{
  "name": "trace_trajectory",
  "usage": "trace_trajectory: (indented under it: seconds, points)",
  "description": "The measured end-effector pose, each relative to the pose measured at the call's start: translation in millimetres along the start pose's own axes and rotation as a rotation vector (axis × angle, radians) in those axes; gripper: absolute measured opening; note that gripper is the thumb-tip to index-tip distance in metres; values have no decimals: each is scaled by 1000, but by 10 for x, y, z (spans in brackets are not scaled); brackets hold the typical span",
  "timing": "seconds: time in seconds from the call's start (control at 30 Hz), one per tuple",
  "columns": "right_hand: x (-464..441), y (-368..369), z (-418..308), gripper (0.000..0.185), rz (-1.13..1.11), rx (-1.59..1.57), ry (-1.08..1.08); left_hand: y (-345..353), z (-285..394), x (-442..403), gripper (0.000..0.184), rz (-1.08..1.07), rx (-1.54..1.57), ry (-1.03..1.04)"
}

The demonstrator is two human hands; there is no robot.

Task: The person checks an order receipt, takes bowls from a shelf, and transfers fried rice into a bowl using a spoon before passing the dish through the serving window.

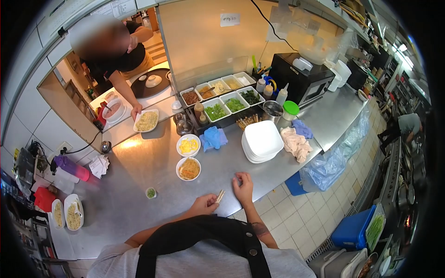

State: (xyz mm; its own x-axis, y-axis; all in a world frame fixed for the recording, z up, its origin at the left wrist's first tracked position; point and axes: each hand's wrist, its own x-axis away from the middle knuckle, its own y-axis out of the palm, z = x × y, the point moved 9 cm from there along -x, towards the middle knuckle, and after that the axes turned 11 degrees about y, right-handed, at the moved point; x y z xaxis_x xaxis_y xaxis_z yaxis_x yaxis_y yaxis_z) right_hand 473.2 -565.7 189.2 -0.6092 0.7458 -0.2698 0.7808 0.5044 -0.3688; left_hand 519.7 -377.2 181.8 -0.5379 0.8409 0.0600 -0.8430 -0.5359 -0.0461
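My left hand [204, 204] is closed on a small pale stick-like piece [220, 196], too small to name surely, above the near edge of the steel counter [134, 178]. My right hand [243, 186] rests by the counter edge, fingers loosely bent and slightly apart, with nothing visible in it. Ahead of my hands stand a white bowl of brownish shredded food [188, 168] and, behind it, a bowl of yellow strips [188, 146]. A stack of white square dishes [262, 141] rises beyond my right hand. To the left sits a small cup of chopped greens [150, 192].
Across the pass window, another person's hand [136, 111] touches a white dish of rice-like food [146, 121]. Topping trays [215, 111] line the back, near a blue cloth [213, 138] and a pinkish cloth [296, 144]. Two oblong dishes [74, 211] stand far left.
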Motion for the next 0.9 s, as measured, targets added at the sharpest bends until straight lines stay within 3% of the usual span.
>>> trace_trajectory:
  seconds: [0.9]
  points:
    - [6, -22, -12, 17, 17, -14, -10, 46, 80, 13, 19, -88, -142, -30]
